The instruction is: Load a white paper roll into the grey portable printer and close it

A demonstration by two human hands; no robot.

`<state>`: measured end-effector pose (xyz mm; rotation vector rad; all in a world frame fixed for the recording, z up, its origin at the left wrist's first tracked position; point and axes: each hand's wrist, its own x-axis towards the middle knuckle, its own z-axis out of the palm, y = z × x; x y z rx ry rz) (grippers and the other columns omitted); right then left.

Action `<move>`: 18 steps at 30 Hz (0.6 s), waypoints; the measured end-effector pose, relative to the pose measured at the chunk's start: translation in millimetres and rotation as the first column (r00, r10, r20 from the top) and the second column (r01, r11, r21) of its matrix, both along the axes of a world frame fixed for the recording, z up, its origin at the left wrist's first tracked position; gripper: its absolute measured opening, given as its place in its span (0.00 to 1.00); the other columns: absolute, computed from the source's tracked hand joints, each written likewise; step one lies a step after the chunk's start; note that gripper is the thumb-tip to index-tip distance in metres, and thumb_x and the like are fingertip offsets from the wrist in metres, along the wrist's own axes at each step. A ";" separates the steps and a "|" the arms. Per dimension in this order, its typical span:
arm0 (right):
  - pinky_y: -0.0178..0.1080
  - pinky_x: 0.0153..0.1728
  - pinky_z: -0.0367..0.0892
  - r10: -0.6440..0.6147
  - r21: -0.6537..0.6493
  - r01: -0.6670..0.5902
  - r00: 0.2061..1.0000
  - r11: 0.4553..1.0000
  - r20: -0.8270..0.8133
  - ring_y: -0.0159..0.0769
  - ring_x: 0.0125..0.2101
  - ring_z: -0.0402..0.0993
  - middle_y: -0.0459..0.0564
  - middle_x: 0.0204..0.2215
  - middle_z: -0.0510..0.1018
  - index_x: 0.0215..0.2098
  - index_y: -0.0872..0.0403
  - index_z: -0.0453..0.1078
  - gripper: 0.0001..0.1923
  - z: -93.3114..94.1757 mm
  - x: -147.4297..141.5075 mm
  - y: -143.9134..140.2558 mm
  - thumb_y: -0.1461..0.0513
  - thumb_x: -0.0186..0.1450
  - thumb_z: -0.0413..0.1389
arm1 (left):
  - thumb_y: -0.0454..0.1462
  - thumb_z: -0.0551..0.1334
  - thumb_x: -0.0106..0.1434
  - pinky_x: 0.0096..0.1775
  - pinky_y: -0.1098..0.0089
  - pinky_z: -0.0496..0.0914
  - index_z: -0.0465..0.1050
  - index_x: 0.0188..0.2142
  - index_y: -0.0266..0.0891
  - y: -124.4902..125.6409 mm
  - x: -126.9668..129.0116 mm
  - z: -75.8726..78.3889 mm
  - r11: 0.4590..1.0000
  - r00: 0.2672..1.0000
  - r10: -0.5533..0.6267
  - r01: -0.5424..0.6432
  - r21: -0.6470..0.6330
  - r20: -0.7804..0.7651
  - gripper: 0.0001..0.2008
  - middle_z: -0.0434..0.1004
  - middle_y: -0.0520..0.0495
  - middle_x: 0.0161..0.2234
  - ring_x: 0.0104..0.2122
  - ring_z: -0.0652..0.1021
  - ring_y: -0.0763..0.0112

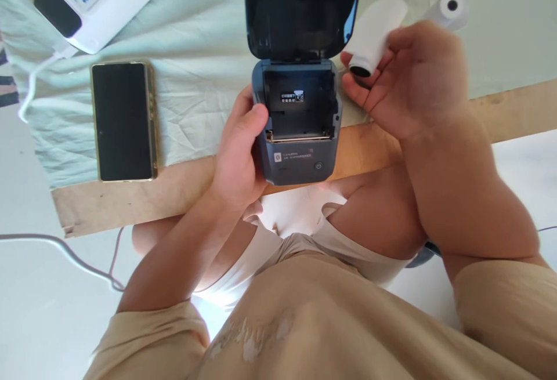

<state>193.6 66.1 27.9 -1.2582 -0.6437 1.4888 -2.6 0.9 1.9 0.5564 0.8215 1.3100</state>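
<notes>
My left hand (pixel 239 148) grips the left side of a dark blue label printer (pixel 300 165), thumb on its upper edge. The printer's black lid (pixel 302 17) is swung up, and its paper bay shows a small printed sticker inside. To the right of the printer, my right hand (pixel 413 78) has its fingers closed around a white paper roll (pixel 369 40) with a dark core end. A loose tail of paper seems to stretch away from that roll. The printer is held above the table's front edge.
A second white roll (pixel 448 11) lies at the back right. On the left, a phone (pixel 124 122) rests on the pale green cloth (pixel 191 78), with a white device (pixel 100 8) and its cable behind it. A bare wooden strip (pixel 130 200) forms the table's front edge.
</notes>
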 end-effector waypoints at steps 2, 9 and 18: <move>0.32 0.29 0.75 -0.029 0.001 0.029 0.999 1.000 -0.032 0.32 0.35 0.78 0.49 0.32 0.74 0.33 0.53 0.74 0.05 1.9 -1.0 0.8 0.63 0.57 0.58 | 0.50 0.70 0.63 0.38 0.65 0.77 0.78 0.44 0.44 -0.1 -0.5 -0.7 0.999 0.999 -0.038 0.039 0.020 -0.038 0.17 0.82 0.50 0.40 0.38 0.80 0.65; 0.32 0.28 0.76 0.034 -0.011 -0.035 0.999 0.999 -0.038 0.31 0.29 0.77 0.46 0.28 0.73 0.38 0.57 0.71 0.06 11.7 -8.8 -11.8 0.66 0.62 0.55 | 0.51 0.68 0.64 0.46 0.59 0.79 0.74 0.48 0.44 0.5 -1.5 0.4 0.996 0.993 -0.082 0.085 0.039 -0.090 0.19 0.84 0.46 0.45 0.47 0.83 0.57; 0.30 0.23 0.71 0.018 0.022 -0.019 0.998 1.000 0.053 0.31 0.30 0.77 0.45 0.30 0.70 0.41 0.53 0.72 0.17 9.0 -6.0 -9.7 0.68 0.53 0.56 | 0.49 0.66 0.67 0.44 0.66 0.79 0.77 0.44 0.44 1.1 -3.2 -2.2 0.993 0.995 -0.046 0.055 0.100 -0.093 0.14 0.84 0.51 0.40 0.40 0.83 0.66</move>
